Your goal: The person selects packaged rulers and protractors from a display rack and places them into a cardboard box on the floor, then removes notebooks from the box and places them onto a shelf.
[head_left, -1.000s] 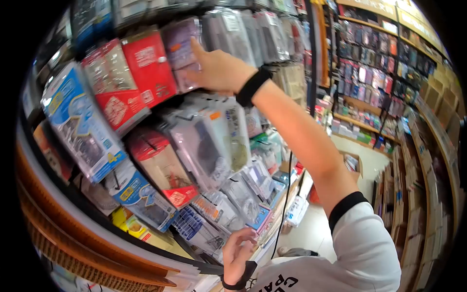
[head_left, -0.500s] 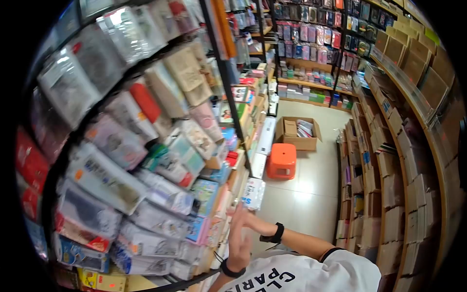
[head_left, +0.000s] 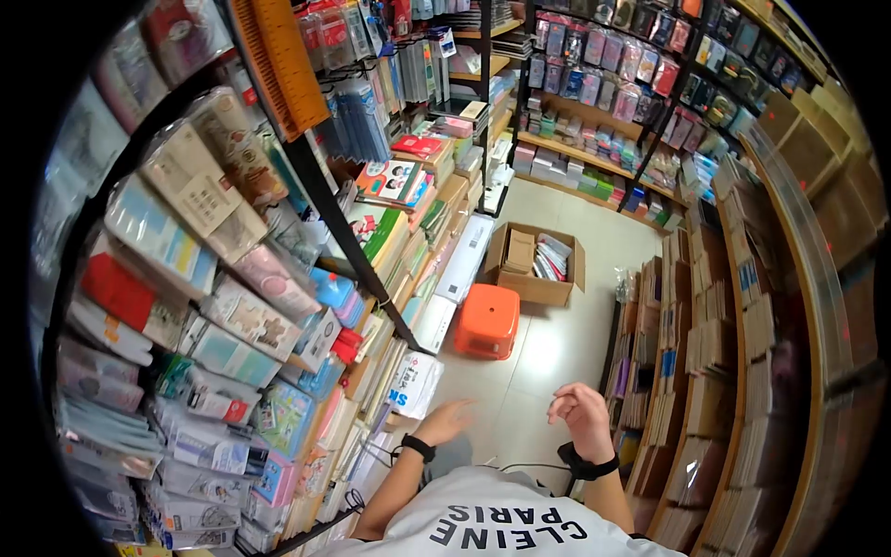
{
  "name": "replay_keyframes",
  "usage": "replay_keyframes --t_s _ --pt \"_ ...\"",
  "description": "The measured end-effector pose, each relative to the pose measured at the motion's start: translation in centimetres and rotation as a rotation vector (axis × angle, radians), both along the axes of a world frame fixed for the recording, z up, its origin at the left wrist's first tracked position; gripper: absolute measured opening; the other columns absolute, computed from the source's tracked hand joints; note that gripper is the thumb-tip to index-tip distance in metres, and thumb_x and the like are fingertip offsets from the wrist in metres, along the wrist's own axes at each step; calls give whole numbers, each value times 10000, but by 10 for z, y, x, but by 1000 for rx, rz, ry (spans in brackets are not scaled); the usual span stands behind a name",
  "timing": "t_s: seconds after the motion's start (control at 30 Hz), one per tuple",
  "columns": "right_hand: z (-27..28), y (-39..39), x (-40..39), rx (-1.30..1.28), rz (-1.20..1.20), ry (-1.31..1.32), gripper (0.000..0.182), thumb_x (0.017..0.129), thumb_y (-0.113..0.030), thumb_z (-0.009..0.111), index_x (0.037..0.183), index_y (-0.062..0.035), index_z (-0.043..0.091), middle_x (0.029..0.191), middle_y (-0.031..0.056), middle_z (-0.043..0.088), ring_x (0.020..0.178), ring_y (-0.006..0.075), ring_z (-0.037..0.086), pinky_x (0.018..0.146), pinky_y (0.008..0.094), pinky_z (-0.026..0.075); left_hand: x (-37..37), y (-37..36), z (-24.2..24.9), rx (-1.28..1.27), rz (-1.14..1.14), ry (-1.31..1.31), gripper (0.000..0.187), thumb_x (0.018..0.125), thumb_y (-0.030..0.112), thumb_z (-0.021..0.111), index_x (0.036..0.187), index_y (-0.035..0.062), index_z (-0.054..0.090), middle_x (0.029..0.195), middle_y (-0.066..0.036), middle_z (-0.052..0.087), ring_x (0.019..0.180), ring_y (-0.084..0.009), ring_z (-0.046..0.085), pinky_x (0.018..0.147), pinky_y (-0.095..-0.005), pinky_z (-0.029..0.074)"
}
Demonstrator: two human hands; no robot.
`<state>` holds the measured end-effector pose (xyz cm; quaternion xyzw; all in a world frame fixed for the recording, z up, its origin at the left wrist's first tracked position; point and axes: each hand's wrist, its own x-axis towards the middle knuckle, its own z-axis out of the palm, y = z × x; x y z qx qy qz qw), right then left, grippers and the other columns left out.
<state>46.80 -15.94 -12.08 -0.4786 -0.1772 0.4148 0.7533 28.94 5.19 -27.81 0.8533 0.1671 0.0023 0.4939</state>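
Observation:
My left hand [head_left: 444, 423] is low in the middle, fingers stretched out to the right, with nothing in it. Beside it, a white printed package [head_left: 414, 382] lies at the foot of the left shelf. My right hand [head_left: 583, 420] is raised over the floor on the right, its fingers loosely bent and apart, holding nothing. Both wrists wear black bands. An orange plastic stool [head_left: 486, 321] stands on the floor ahead of my hands. Just behind it is an open cardboard box [head_left: 535, 264] with packaged items inside.
Packaged goods [head_left: 223, 343] hang densely on the left rack. Books [head_left: 390, 181] and an orange ruler-like strip [head_left: 278, 70] are farther along. Shelves of stacked paper goods [head_left: 715, 343] line the right side. Phone-case packs [head_left: 603, 60] hang on the back wall above a shiny tiled floor [head_left: 543, 357].
My hands, close together before, have moved apart: the right one to the right, the left one slightly left. The view has turned rightward, so the left rack sits farther left.

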Motion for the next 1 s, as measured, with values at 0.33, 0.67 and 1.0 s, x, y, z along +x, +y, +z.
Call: replay_keyframes --t_s 0.33,0.67,1.0 --pt "-13 186 174 -221 -45 -222 206 937 -140 461 907 17 590 772 67 612 687 127 567 639 242 457 230 257 37 426 466 -186 264 849 147 546 1054 -8 604 1037 -224 612 1014 -370 563 883 -407 441" --pt "-27 345 341 -209 355 -345 177 932 -119 491 952 23 596 811 38 624 750 103 561 684 226 436 473 453 81 316 1103 -126 543 725 265 646 1212 105 468 1254 -168 391 1149 -373 427 932 -453 397" --pt "-75 426 543 -119 886 -451 129 900 -37 488 982 13 573 863 29 603 818 104 570 736 233 455 552 531 76 143 1624 485 1094 549 312 866 1383 220 165 1313 -194 238 1170 -413 410 927 -474 434"
